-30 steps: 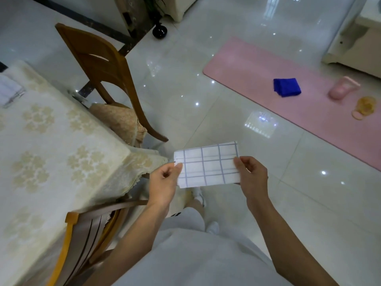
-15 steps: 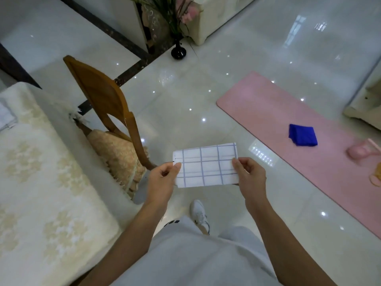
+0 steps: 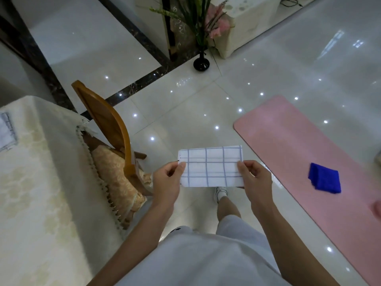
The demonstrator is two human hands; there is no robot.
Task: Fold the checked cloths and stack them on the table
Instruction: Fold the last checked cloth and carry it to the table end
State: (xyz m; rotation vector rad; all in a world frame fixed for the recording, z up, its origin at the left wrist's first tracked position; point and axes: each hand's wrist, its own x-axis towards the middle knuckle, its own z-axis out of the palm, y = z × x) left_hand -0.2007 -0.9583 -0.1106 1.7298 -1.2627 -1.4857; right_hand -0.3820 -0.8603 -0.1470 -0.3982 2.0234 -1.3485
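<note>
While the folded checked cloth [image 3: 211, 166] is held up in mid-air over the floor, a bit to the right of the wooden chair [image 3: 109, 129], pretty much nothing else is being touched. Furthest left of the chair, a table [image 3: 41, 182] covered in a cream patterned tablecloth can be seen. Right at the frame edge, well left of the chair, a pale cloth [image 3: 7, 133] with grey-blue lines is lying flat on that table, only partly in view. The chair itself is tucked in against the table's corner, and a tan cushion [image 3: 117, 174] is sat on its seat. Just right of the chair, the cloth's left edge is pinched by the left hand [image 3: 167, 180], thumb on the near face. The cloth is held as a flat, wide rectangle, white with blue grid lines, clear of both chair and table. Further right of the chair, the cloth's right edge is pinched the same way by the right hand [image 3: 255, 178]. Behind the chair and to its right, a black vase [image 3: 201, 62] with flowers is stood on the floor. Far right of the chair, a pink mat [image 3: 299, 151] is laid out, with a folded blue cloth [image 3: 324, 178] resting on it.
</note>
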